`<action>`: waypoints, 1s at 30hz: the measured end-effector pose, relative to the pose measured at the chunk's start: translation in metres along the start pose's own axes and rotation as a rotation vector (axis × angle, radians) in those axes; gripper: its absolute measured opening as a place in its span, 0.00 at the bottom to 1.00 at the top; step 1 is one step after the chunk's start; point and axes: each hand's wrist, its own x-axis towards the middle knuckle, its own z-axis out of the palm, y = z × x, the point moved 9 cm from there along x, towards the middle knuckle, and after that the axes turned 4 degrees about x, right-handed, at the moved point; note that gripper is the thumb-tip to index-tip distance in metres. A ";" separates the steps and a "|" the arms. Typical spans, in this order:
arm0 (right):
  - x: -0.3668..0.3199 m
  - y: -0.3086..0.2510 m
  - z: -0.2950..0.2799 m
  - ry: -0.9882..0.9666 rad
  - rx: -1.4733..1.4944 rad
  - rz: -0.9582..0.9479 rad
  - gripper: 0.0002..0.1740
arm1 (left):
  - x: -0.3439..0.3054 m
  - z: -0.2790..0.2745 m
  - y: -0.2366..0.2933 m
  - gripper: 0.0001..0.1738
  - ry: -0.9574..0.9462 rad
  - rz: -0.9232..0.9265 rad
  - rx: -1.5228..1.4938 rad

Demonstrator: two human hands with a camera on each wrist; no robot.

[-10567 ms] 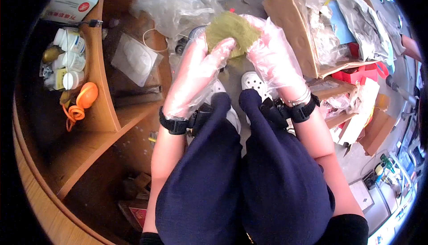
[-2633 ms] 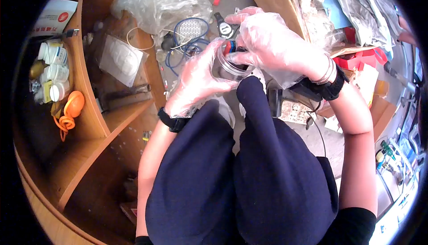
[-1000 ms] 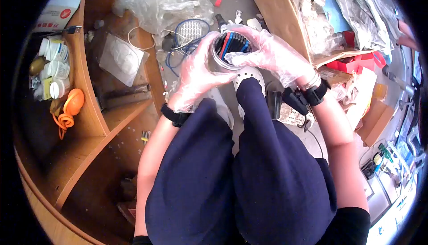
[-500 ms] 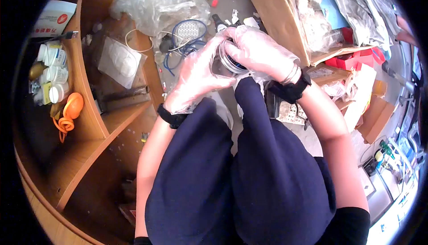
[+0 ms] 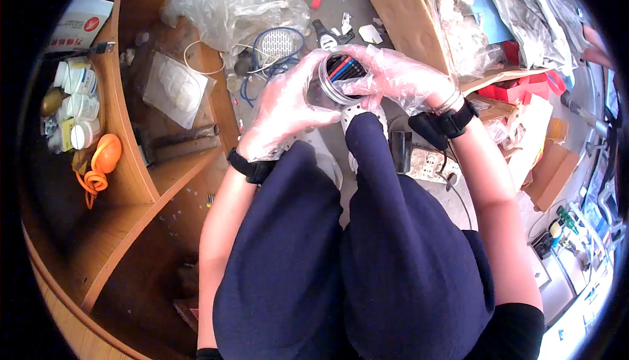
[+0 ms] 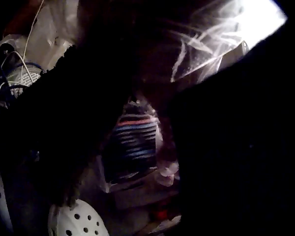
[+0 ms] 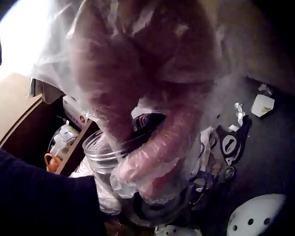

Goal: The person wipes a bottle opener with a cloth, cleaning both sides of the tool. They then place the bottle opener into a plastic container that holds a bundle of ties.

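Observation:
Between the two hands is a clear jar [image 5: 336, 98], its mouth facing the head camera. It is packed with thin dark strips [image 5: 346, 68], among them a red and a blue one; the left wrist view shows them in a neat stack [image 6: 132, 147]. My left hand [image 5: 285, 101], in a clear plastic glove, holds the jar from the left with its thumb on the near side. The gloved right hand [image 5: 403, 78] grips the right side at the rim, its thumb across the near part of the mouth. In the right wrist view its fingers [image 7: 155, 157] overlap the ridged rim [image 7: 96, 147].
White clogs [image 5: 348, 119] and dark trouser legs [image 5: 295, 242] lie below the jar. A cardboard box [image 5: 406, 16] of plastic wrapping stands to the right. Wooden shelving [image 5: 131, 157] runs along the left. Plastic bags [image 5: 236, 6] and a blue cable [image 5: 246, 88] lie ahead.
The yellow-green cloth-like piece held 10.6 s ago is gone from the hands; the jar is there instead. Since half a second ago the right fingers have drawn back from over the mouth, exposing the strips.

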 end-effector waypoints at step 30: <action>-0.032 0.109 -0.046 1.027 -0.428 0.167 0.27 | -0.026 -0.001 -0.039 0.54 0.220 -0.181 -0.268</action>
